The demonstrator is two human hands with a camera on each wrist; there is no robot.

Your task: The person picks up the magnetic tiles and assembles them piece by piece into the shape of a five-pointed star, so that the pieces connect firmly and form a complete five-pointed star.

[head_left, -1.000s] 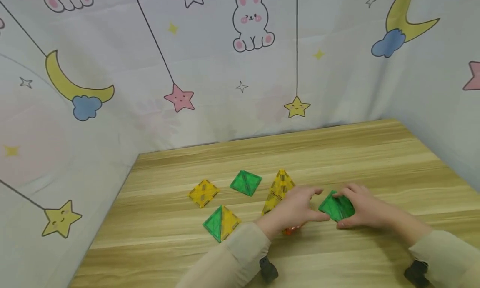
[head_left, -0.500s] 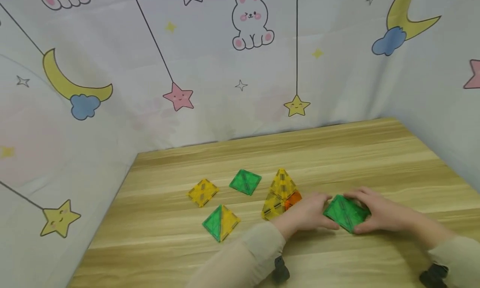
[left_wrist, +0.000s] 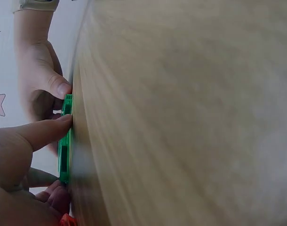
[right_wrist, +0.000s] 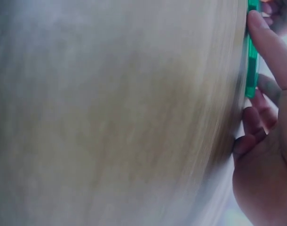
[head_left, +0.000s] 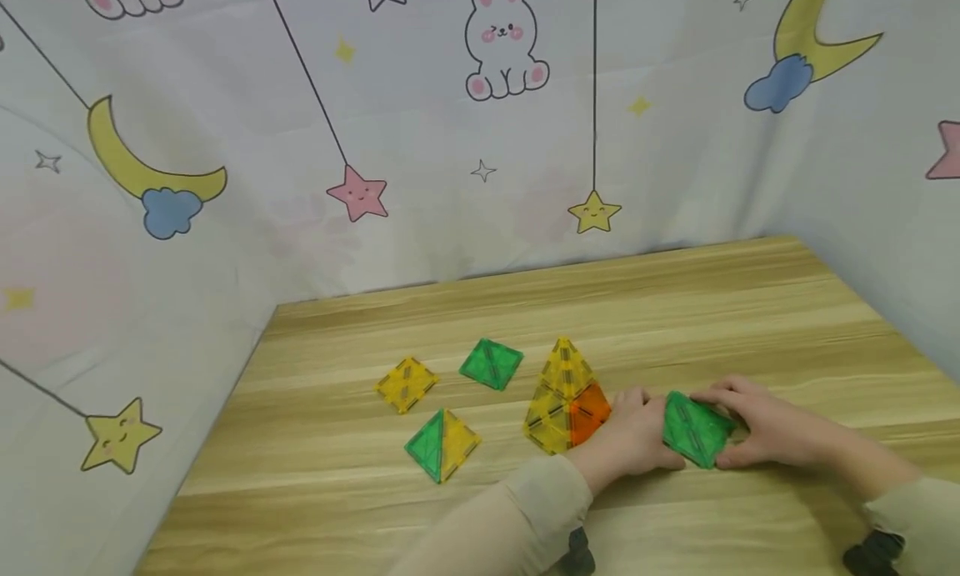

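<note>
Two green triangular magnetic tiles (head_left: pixel 699 430), joined edge to edge as a diamond, lie flat or nearly flat on the wooden table. From the right side my right hand (head_left: pixel 772 426) holds them between thumb and fingers. My left hand (head_left: pixel 630 438) is at their left edge; in the left wrist view its thumb (left_wrist: pixel 51 132) presses the green edge (left_wrist: pixel 64 157), with a finger at the lower end. The right wrist view has the right thumb (right_wrist: pixel 270 47) on the same green edge (right_wrist: pixel 252 66). Just left of the left hand stands a pointed yellow-and-orange tile shape (head_left: pixel 558 397), partly covered.
Further left on the table (head_left: pixel 337 509) lie a yellow tile diamond (head_left: pixel 407 385), a green tile diamond (head_left: pixel 491 364) and a half-green, half-yellow diamond (head_left: pixel 442 446). A printed curtain (head_left: pixel 420 251) rises behind the table's far edge.
Both hands and the green tiles have moved right and slightly nearer. The left hand has come from over the yellow-and-orange shape to the green tiles, uncovering more of that shape.
</note>
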